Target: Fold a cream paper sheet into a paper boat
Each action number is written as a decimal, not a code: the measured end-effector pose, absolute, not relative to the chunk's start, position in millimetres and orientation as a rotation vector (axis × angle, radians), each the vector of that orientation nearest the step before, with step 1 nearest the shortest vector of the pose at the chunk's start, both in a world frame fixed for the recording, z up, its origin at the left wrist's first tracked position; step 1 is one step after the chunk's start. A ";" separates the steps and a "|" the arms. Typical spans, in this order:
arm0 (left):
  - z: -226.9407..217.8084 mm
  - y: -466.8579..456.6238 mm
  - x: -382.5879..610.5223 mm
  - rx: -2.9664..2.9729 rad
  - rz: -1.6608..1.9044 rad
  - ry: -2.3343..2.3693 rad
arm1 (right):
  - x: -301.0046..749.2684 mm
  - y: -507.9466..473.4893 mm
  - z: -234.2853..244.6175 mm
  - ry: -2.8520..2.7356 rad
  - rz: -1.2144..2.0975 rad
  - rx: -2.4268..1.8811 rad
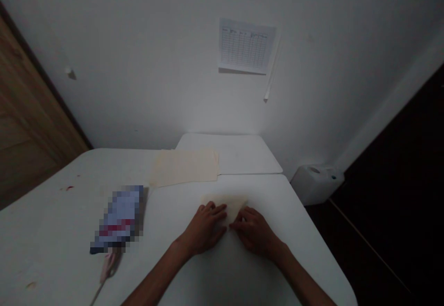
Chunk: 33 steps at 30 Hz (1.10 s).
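A piece of folded cream paper [225, 204] lies on the white table [52, 232], partly under my hands. My left hand [204, 229] and my right hand [255, 232] rest on it from either side, with their fingertips nearly meeting on the paper. Its lower part is hidden by my fingers. Further back, a flat stack of manila folders [183, 167] lies on the table, out of reach of my fingers.
A pixelated blue and red packet [120, 218] lies left of my left hand, with a pink strip [108, 267] beneath it. Behind the table are a white board [243, 153], a ruled sheet on the wall [244, 45], and a white plastic container [315, 183]. A wooden door [31, 112] stands left.
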<state>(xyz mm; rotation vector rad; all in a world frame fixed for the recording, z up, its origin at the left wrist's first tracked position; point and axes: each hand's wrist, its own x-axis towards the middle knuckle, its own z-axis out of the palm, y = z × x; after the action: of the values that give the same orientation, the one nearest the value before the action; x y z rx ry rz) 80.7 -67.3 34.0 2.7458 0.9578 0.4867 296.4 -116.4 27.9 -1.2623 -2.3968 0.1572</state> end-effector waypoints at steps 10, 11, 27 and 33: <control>28.3 -65.4 80.6 2.734 0.520 0.962 | 294.2 -126.1 27.6 -2.436 0.199 -1.287; 28.2 -65.4 80.7 2.730 0.523 0.965 | 294.3 -127.3 27.6 -2.433 0.211 -1.299; 32.7 -66.7 81.8 2.739 0.498 0.983 | 287.7 -132.9 30.1 -2.411 0.196 -1.435; 29.8 -65.5 81.3 2.751 0.475 0.985 | 282.2 -131.0 26.9 -2.329 -0.031 -1.645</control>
<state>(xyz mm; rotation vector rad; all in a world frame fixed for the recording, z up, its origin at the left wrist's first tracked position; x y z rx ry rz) 81.3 -65.5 29.8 2.7510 0.9850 0.4745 282.2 -131.0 26.9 -1.6449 -2.3291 -0.0310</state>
